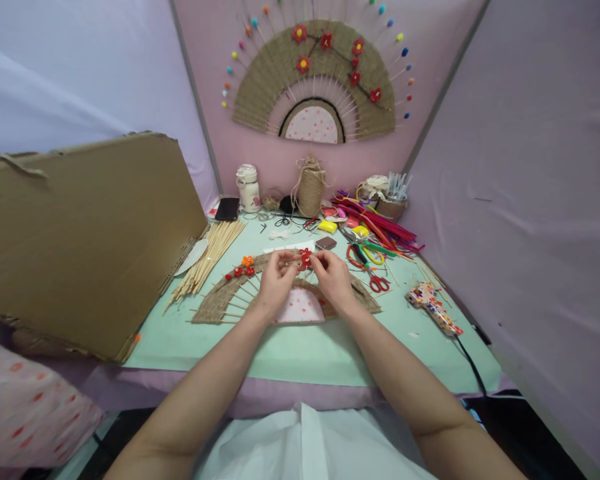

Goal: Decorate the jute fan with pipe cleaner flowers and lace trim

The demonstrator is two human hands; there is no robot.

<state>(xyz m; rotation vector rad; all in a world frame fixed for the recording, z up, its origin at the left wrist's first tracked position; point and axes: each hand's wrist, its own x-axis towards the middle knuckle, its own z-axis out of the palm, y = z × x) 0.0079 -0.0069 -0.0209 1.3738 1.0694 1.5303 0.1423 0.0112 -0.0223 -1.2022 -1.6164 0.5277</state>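
Between my fingertips is a small red flower point(305, 259), held above a fan of sticks and twine point(207, 308) that lies on the table. My left hand point(279, 277) pinches the flower's left side, and my right hand point(333, 277) grips it from the right. Both hands are closed at the fingertips. Red and orange flowers point(245, 267) sit on the fan's left part. A white half-circle with pink spots point(300, 307) forms the fan's lower middle, partly behind my wrists.
Red-handled scissors point(379, 283) and pliers lie right of the fan, with a patterned glue gun point(433, 308) farther right. Wooden sticks point(213, 260) and a large cardboard sheet point(80, 240) are at left. A twine spool point(311, 188) and red pipe cleaners point(380, 223) stand behind. A finished-looking fan point(260, 87) hangs on the wall.
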